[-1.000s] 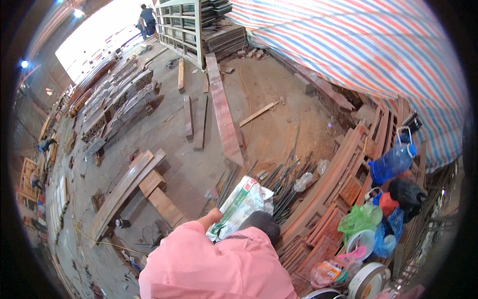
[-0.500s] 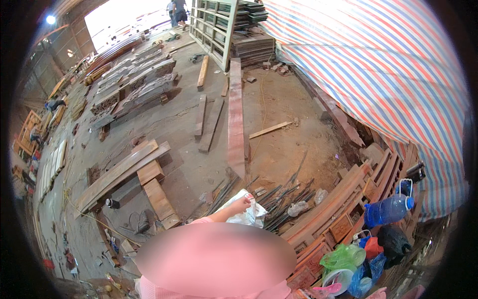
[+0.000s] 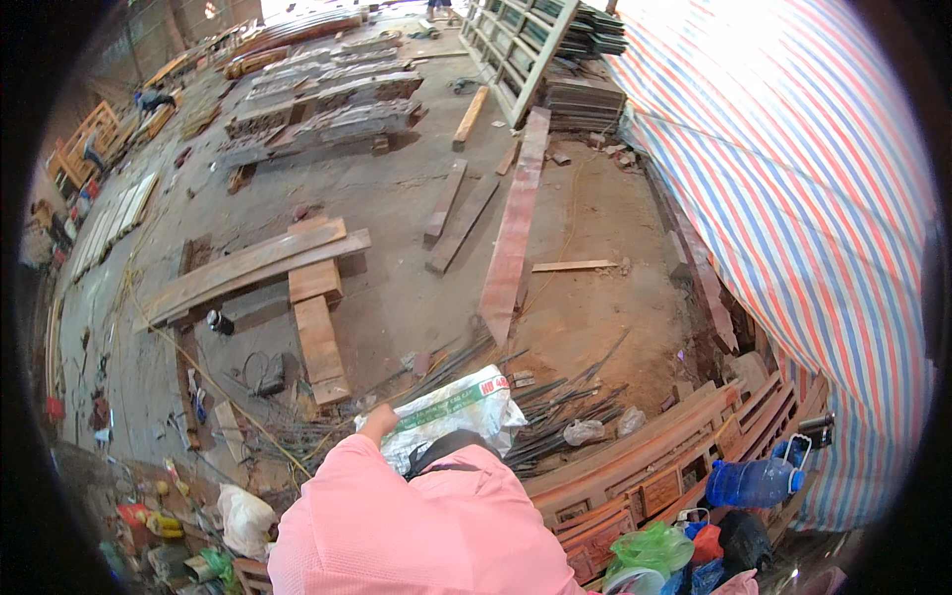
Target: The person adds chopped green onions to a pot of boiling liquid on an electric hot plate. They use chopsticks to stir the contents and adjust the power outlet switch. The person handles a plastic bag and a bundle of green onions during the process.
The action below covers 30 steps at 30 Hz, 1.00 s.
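Observation:
A crumpled white woven sack (image 3: 451,410) with a green band and red print lies on the ground in front of me, over the ends of thin dark rods. My left hand (image 3: 378,422), at the end of a pink sleeve, is at the sack's left edge, its fingers closed on it. My right hand does not show; pink clothing (image 3: 416,535) fills the lower middle of the view. Dark fabric (image 3: 456,443) lies between the pink clothing and the sack, covering part of the sack's near side.
Carved wooden panels (image 3: 635,451) are stacked at the right, beside a blue water jug (image 3: 756,482) and plastic bags (image 3: 650,545). Long planks (image 3: 258,263) lie left ahead; a reddish beam (image 3: 516,228) stretches away. A striped tarpaulin (image 3: 783,178) hangs at the right. Distant people work far left.
My left hand has moved from the sack's right part to its left edge. More of the sack's printed side shows. The view has shifted, and the pink clothing reaches higher.

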{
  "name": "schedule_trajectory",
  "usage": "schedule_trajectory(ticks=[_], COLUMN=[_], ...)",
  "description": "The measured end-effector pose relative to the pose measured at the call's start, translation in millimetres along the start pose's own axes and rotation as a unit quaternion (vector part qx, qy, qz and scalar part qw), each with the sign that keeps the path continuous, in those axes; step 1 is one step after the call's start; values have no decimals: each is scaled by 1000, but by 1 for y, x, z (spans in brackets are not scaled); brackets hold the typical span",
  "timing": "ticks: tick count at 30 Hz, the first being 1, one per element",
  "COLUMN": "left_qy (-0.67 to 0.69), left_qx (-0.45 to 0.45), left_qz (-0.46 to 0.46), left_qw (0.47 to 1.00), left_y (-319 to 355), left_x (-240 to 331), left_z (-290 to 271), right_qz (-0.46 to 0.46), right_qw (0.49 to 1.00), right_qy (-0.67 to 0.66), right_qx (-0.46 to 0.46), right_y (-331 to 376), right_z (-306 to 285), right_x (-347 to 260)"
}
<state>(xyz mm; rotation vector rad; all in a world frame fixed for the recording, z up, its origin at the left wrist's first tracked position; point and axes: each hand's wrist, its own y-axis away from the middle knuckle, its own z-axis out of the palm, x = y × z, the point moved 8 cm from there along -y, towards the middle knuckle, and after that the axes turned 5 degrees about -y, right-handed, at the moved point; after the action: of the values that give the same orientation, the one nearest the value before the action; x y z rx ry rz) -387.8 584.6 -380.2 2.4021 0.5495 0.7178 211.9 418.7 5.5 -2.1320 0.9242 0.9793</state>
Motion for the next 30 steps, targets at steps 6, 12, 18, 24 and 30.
schedule_trajectory(ticks=[6, 12, 18, 24, 30], left_qy=[148, 274, 242, 200, 167], left_qx=[-54, -55, -15, 8, -64], left_qz=[-16, 17, -47, -57, -64], left_qw=[987, 960, 969, 978, 982], left_y=[27, 34, 29, 48, 58], left_x=[36, 80, 39, -8, -19], left_z=[16, 8, -11, -2, 27], right_qz=[-26, -43, -64, -72, -73], right_qw=[999, 997, 994, 992, 991], right_qy=[-1, -5, -6, -14, -21], right_qx=[-36, -62, -92, -105, -108], right_y=[-11, -19, -24, -26, -26], right_z=[18, 32, 48, 58, 64], right_x=[-16, -29, -43, -51, -57])
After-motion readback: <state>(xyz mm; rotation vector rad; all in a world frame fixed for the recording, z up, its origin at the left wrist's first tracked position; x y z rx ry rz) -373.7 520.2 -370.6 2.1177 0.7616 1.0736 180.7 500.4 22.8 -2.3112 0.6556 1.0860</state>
